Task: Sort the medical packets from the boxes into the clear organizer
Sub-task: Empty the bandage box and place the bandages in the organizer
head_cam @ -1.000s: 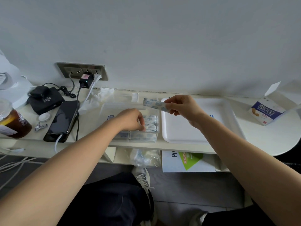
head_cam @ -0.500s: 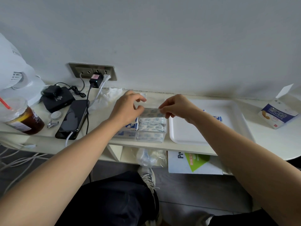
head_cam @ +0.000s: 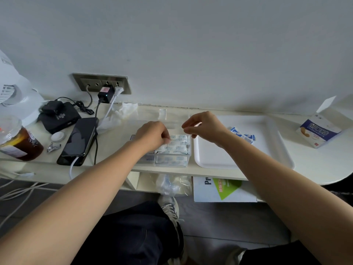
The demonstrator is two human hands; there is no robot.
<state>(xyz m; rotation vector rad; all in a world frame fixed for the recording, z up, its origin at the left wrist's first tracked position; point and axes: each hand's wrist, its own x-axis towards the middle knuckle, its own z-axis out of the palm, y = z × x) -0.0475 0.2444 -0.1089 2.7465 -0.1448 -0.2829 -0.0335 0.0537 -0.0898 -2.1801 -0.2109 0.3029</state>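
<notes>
1. Left hand (head_cam: 152, 134): fingers curled down, tips on the top packets (head_cam: 178, 145) in the clear organizer (head_cam: 189, 151). Can't tell if it pinches one or just presses.
2. Right hand (head_cam: 207, 129): hovering above the organizer's rear right corner, fingers loosely curled, nothing visible in it.
3. Organizer sits at the table (head_cam: 315, 165) front edge, mid-span. The right compartment is stacked with packets up to the rim.
4. White tray (head_cam: 229, 155) just right of the organizer, with a few blue-white loose packets (head_cam: 243, 135) near its rear left, partly behind the right wrist.
5. Opened box (head_cam: 318, 133) near the table's right edge, flap up.
6. Phone (head_cam: 80, 140) left of the organizer, cable plugged in.
</notes>
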